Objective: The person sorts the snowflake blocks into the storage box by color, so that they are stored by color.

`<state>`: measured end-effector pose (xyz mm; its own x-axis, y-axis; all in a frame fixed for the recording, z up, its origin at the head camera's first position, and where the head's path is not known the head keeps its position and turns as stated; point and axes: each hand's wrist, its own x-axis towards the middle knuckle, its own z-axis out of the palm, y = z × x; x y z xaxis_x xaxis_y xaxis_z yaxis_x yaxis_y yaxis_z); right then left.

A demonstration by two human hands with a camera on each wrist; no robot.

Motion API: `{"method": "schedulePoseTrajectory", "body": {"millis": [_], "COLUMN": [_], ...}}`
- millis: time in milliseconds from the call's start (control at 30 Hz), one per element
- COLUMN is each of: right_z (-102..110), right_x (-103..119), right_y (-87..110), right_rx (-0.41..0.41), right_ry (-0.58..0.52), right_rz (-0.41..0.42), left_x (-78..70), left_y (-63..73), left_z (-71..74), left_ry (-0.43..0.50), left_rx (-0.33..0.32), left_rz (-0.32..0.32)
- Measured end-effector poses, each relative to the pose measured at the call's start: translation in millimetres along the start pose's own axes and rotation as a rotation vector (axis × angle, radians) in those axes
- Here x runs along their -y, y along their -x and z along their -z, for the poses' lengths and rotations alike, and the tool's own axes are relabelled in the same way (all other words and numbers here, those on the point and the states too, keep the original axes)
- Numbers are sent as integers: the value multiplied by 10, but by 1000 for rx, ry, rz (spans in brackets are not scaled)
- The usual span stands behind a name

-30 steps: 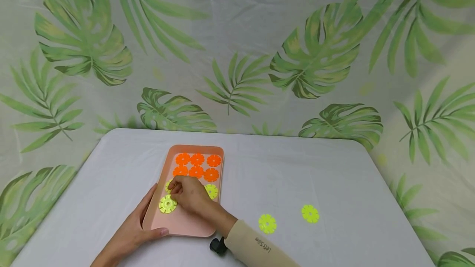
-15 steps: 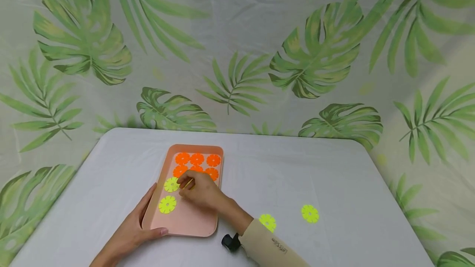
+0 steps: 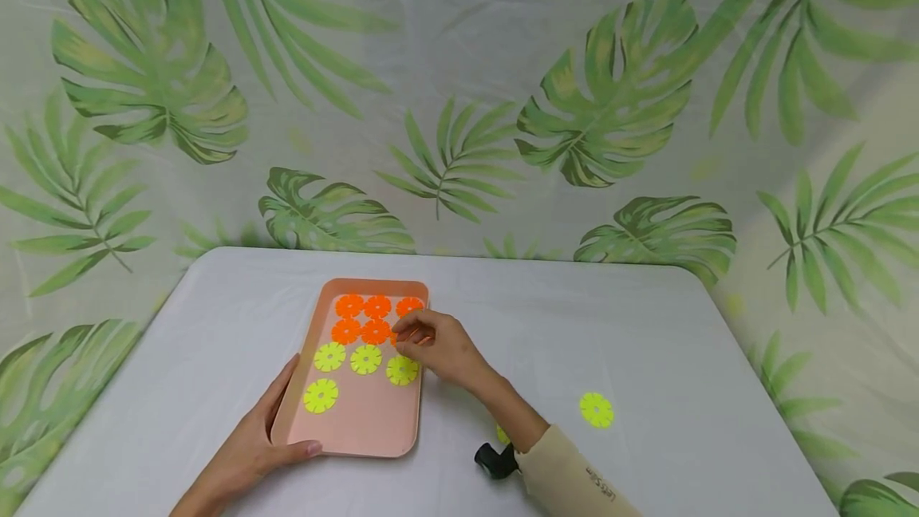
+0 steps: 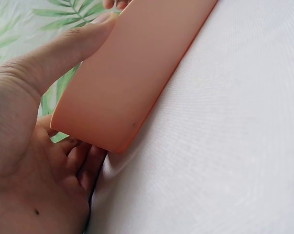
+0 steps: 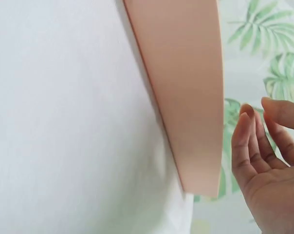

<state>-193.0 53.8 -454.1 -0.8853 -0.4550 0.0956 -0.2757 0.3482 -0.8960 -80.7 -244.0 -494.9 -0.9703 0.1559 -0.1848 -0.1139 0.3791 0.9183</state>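
Note:
A shallow pink tray [image 3: 366,429] lies on the table with notched plastic discs in it. Several orange discs [image 3: 349,306] form two rows at its far end; below them are three yellow-green discs [image 3: 366,359] in a row and one yellow-green disc [image 3: 321,396] under the left of that row. My left hand [image 3: 247,449] grips the tray's near left corner, thumb over the rim in the left wrist view. My right hand [image 3: 445,347] hovers above the tray's right edge, fingers loosely bent, partly hiding an orange disc. Nothing shows between its fingers [image 5: 242,131] in the right wrist view.
One yellow-green disc [image 3: 597,410] lies on the white tablecloth [image 3: 682,357] to the right. Another yellow-green disc [image 3: 502,435] is mostly hidden behind the right forearm. A black device [image 3: 495,461] sits at the right wrist. A leaf-print cloth [image 3: 459,182] hangs behind the table.
My right hand has moved rightward from the tray's left side to its right edge, uncovering the middle yellow-green disc. The left hand has kept its grip on the tray.

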Motion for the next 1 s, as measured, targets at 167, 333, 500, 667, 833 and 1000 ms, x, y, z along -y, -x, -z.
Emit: {"method": "schedulePoseTrajectory", "body": {"millis": [167, 333, 500, 667, 833, 1000], "right_z": [198, 363, 485, 584, 699, 867], "right_x": [-92, -153, -228, -328, -449, -547], "right_y": [102, 214, 319, 432, 550, 694], "right_rx": [-2, 17, 56, 102, 158, 194], "right_ry": [16, 30, 43, 58, 63, 66], "right_rz": [3, -8, -27, -53, -65, -67], "left_x": [5, 13, 16, 17, 22, 35], "left_y": [8, 1, -10, -15, 3, -10], "left_z": [2, 2, 5, 13, 21, 16], "left_ry": [18, 16, 21, 8, 0, -16], "left_rx": [8, 8, 10, 5, 5, 4], "left_rz": [-3, 7, 8, 12, 16, -33]}}
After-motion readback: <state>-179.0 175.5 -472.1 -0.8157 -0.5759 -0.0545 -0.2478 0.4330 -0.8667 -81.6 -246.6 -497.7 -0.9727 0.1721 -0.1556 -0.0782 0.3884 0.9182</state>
